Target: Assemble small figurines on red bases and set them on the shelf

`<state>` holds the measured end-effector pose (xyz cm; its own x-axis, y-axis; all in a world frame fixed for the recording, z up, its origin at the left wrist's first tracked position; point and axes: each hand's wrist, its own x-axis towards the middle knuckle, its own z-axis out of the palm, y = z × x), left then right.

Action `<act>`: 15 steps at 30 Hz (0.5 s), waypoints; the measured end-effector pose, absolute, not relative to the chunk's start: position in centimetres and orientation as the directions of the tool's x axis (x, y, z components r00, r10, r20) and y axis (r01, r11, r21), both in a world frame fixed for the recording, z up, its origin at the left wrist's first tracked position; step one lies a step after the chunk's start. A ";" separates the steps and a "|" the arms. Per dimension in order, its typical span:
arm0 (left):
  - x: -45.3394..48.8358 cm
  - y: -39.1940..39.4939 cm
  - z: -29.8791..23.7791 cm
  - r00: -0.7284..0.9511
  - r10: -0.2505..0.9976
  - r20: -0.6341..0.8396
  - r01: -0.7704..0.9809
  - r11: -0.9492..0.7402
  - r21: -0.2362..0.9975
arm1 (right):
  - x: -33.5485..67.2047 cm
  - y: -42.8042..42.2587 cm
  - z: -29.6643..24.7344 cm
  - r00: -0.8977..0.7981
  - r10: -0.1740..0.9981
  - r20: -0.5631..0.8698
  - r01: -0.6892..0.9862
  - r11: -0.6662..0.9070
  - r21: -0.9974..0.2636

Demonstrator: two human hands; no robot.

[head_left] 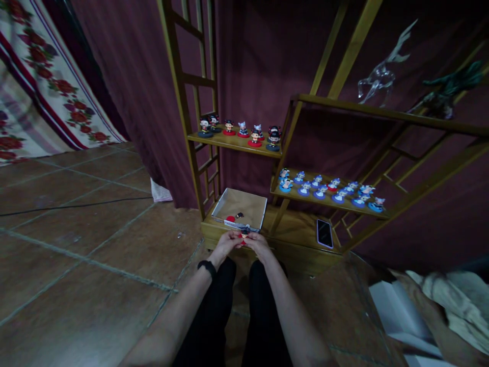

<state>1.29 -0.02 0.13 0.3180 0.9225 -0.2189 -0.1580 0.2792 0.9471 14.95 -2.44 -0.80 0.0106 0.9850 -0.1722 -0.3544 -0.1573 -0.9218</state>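
Both my hands meet low in front of a wooden shelf unit [237, 144]. My left hand [226, 242] and my right hand [260, 243] are closed together on a small figurine with a red base [244, 233]. Just behind them a shallow cardboard box [243, 206] sits on the bottom shelf with a red base piece [230, 219] and a small dark piece [239, 215] inside. A black band [207, 266] is on my left wrist.
Several red-based figurines [240, 133] stand on the upper shelf, several blue-based ones [330, 191] on the middle shelf. A phone [324, 233] lies on the bottom shelf. A glass deer [382, 71] stands on top. Maroon curtains hang behind; tiled floor lies left.
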 end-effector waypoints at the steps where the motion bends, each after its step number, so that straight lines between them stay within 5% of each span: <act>1: 1.3 -0.1 0.1 0.310 0.928 -0.207 -0.157 0.264 0.952 | 15.0 -2.4 -0.9 0.011 0.984 -0.177 -0.349 -0.162 -0.923; 10: 1.8 -0.4 0.1 0.290 0.952 -0.101 -0.106 0.137 0.985 | 14.7 -2.2 -1.3 -0.020 0.991 -0.133 -0.343 -0.132 -0.930; 15: 1.8 -0.5 -0.3 0.237 0.970 0.048 0.062 -0.064 0.996 | 14.9 -2.1 -1.5 0.029 0.987 -0.157 -0.321 -0.140 -0.937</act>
<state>1.84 -0.53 -0.25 0.2367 0.9704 0.0476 0.0616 -0.0639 0.9961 14.86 -2.06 -1.51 0.0286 0.9871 -0.1573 -0.3213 -0.1399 -0.9366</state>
